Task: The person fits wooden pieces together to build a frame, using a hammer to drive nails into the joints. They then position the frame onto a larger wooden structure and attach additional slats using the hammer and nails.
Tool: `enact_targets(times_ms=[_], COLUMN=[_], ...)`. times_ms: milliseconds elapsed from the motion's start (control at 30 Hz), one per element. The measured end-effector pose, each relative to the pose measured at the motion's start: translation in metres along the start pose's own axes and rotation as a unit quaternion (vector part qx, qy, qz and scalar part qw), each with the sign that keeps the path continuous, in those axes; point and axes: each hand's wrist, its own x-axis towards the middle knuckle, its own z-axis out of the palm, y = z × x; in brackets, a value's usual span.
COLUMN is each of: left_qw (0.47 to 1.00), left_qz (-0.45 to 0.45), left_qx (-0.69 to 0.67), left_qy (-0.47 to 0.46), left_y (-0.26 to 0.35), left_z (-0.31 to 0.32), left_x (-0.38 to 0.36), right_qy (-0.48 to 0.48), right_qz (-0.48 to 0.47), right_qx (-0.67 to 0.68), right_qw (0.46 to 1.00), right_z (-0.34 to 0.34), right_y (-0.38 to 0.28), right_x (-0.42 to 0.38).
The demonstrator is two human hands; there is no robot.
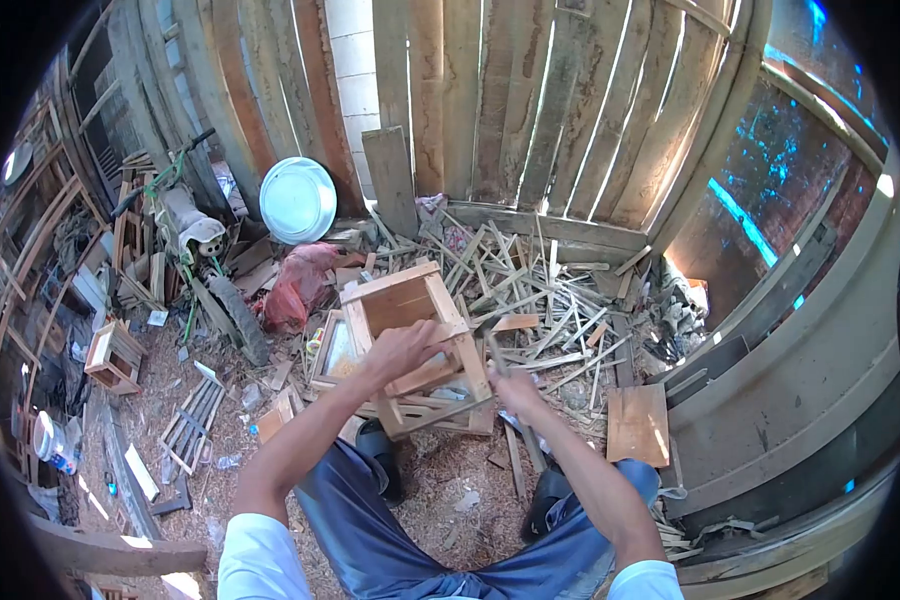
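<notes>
A small wooden box frame (432,398) stands tilted between my legs, with slatted posts and a panel across its upper part. My left hand (406,352) lies over its upper rail with fingers curled onto the wood near the corner. My right hand (516,391) is closed around the handle of what looks like a hammer (494,350), its end pointing up beside the frame's right post. The tool's head is small and partly hard to make out. Behind and left of the frame sits another wooden frame (322,372), partly hidden by it.
A heap of thin wooden sticks (550,310) lies beyond the frame. A round metal basin (298,200) leans on the plank wall, near a red plastic bag (300,285) and a bicycle (205,240). At left are a small wooden stool-like frame (115,357) and a slatted piece (192,420).
</notes>
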Motion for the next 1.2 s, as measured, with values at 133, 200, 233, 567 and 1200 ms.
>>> enact_targets(times_ms=[133,200,233,567,1200], left_qw=[0.997,1.0,0.998,0.995,0.997], left_qz=[-0.033,-0.004,-0.022,0.003,-0.004], left_qx=[0.029,0.002,-0.007,0.027,0.027], left_qy=[-0.058,-0.016,-0.066,-0.097,-0.077], left_y=[-0.002,0.01,0.019,0.029,0.028], left_z=[-0.006,0.003,-0.005,0.006,0.008], left_x=[-0.016,-0.024,-0.023,-0.017,-0.016], right_qy=[0.082,0.144,0.134,0.108,0.225], right_qz=[-0.171,-0.186,-0.203,-0.225,-0.373], right_qx=[-0.077,0.005,0.031,-0.11,0.042], right_qw=[0.979,0.972,0.969,0.962,0.899], right_z=[0.019,0.004,-0.012,-0.013,-0.018], right_y=[0.003,-0.019,-0.037,-0.017,-0.033], right_x=[-0.03,-0.044,-0.058,-0.092,-0.115])
